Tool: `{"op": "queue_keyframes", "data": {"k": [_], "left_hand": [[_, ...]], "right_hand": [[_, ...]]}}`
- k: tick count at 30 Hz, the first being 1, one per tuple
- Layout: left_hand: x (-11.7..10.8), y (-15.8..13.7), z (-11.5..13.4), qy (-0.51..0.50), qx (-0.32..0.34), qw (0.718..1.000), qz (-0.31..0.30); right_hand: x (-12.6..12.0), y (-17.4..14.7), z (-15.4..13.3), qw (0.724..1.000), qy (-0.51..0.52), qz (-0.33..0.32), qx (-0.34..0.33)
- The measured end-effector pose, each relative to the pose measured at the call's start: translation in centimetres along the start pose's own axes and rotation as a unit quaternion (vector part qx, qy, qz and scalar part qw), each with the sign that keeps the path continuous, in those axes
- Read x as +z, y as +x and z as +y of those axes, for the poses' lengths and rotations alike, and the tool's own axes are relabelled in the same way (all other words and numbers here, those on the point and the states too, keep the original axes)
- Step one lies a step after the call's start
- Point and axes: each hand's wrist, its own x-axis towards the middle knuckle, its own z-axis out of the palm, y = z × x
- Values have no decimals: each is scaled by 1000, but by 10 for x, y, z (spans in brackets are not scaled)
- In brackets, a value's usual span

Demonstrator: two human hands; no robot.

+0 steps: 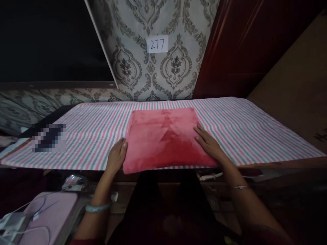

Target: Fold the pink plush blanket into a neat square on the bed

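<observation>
A square plush cushion (153, 143), pink with a darker red patch, lies flat on the striped cloth (97, 136) in the middle of the table. Its near edge reaches the table's front edge, with the near left corner slightly over it. Along its left side rests my left hand (117, 154), fingers stretched out and touching the edge. My right hand (209, 144) lies on the right side of the cushion, its fingers straight and a little spread. Neither hand has closed round the fabric.
A large dark screen (51, 41) stands at the back left, and a dark red panel (230, 47) at the back right. A paper marked 277 (157, 44) is on the patterned wall. A pink stool (53, 214) with cables stands below left. A blurred-out item (49, 137) lies on the left.
</observation>
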Motion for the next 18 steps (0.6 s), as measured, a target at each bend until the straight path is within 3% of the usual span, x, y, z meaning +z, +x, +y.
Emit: {"op": "queue_keyframes", "data": {"k": [3, 5, 7, 9, 11, 14, 18], "left_hand": [[-11, -8, 11, 2, -16, 999, 44], [-16, -14, 38, 38, 28, 997, 58], [-11, -20, 75, 87, 104, 991, 21], [6, -27, 110, 129, 161, 977, -52], [29, -34, 133, 163, 175, 964, -118], [56, -40, 140, 196, 156, 956, -154], [62, -39, 132, 205, 155, 953, -159]], "right_hand": [[-10, -13, -12, 998, -49, 29, 25], [-14, -23, -37, 992, -105, 69, 20], [-9, -31, -70, 985, -149, 85, -21], [4, -37, -102, 982, -169, 51, -71], [22, -41, -122, 980, -180, 10, -87], [42, -44, -128, 978, -192, -10, -75], [48, -44, -122, 979, -195, 7, -68]]}}
